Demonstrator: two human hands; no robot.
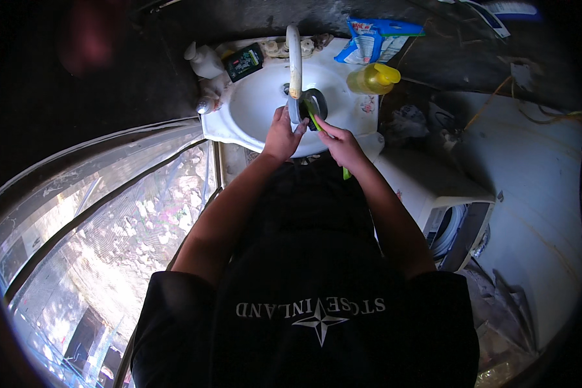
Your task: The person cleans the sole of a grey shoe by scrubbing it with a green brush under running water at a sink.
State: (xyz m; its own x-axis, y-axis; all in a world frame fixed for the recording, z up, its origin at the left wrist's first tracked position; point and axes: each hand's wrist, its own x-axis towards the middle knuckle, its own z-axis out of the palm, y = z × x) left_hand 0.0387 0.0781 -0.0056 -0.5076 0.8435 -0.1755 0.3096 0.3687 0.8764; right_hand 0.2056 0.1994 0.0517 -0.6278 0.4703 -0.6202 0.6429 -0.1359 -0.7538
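Over the white washbasin (pixel 254 109), under the spout of the curved faucet (pixel 295 58), my left hand (pixel 283 136) grips a dark item with a pale grey edge (pixel 293 110); it looks like a shoe or slipper, but its kind is not certain. My right hand (pixel 342 145) is closed around a long-handled green brush (pixel 315 121). The brush's far end lies against the dark opening of the item, and its handle comes out below the right wrist. The bristles cannot be made out. Whether water runs from the spout cannot be told.
A white pump bottle (pixel 206 61), a dark green packet (pixel 244 62) and a small white-capped container (pixel 205 105) stand at the basin's left. At its right are a yellow-topped bottle (pixel 373 79) and a blue detergent bag (pixel 376 41). A white appliance (pixel 431 189) stands lower right; a mesh-covered window is left.
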